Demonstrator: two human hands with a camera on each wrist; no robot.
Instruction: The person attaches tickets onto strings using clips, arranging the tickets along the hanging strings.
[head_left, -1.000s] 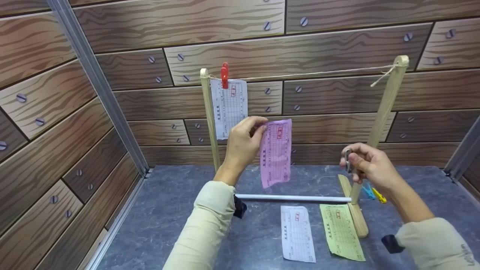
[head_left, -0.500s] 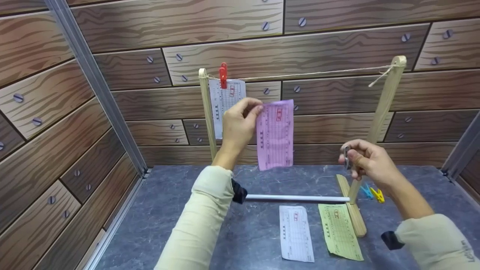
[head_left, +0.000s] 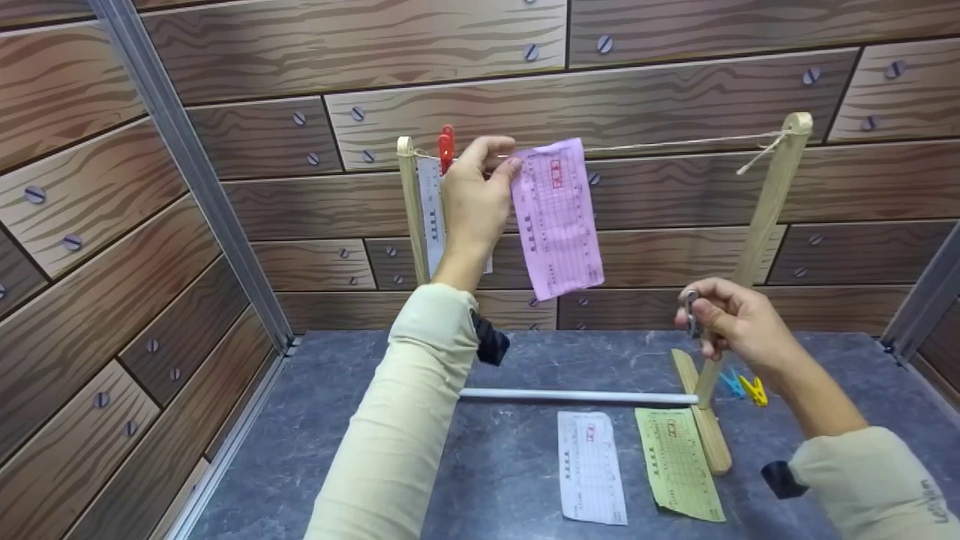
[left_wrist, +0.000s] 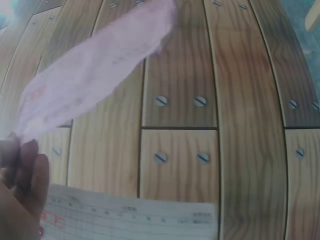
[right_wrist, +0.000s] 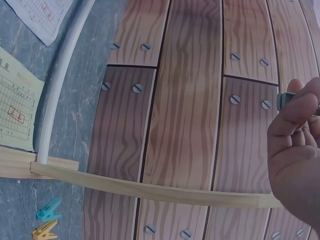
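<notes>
My left hand (head_left: 480, 199) pinches a pink printed slip (head_left: 559, 221) by its upper left corner. The slip's top edge overlaps the string (head_left: 667, 145) in the head view; whether they touch I cannot tell. Behind that hand, a white slip (head_left: 431, 217) hangs from the string under a red clothespin (head_left: 447, 146), partly hidden. Lower down on the right, my right hand (head_left: 739, 322) holds a grey clothespin (head_left: 691, 313) between thumb and fingers, beside the right wooden post (head_left: 766, 202). In the left wrist view the pink slip (left_wrist: 95, 70) slants away from the fingertips.
On the grey table (head_left: 337, 465) lie another white slip (head_left: 591, 469) and a green slip (head_left: 679, 465). A blue clothespin (head_left: 733, 384) and a yellow clothespin (head_left: 754, 391) lie behind the right wrist. A white rod (head_left: 577, 396) runs low between the posts, the left post (head_left: 411, 210) included.
My left hand has risen with the pink slip from below to the height of the string, covering more of the hanging white slip. The right hand has stayed nearly still with its grey clothespin.
</notes>
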